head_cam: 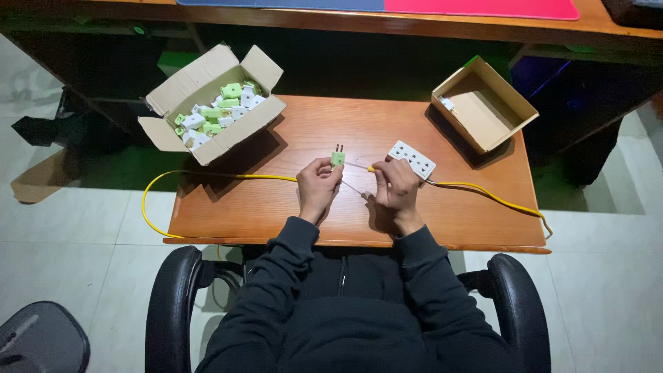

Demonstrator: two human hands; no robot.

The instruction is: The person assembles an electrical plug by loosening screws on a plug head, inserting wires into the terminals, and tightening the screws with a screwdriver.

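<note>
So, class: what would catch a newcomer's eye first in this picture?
Mid-table, the left hand holds up a green plug while the right hand works a screwdriver beside a white socket strip. At the table's back left, an open box brims with green and white plugs.

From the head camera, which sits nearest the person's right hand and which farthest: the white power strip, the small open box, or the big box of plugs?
From the right hand:
1. White power strip, just above it.
2. Small open box, back right.
3. Big box of plugs, far back left.
</note>
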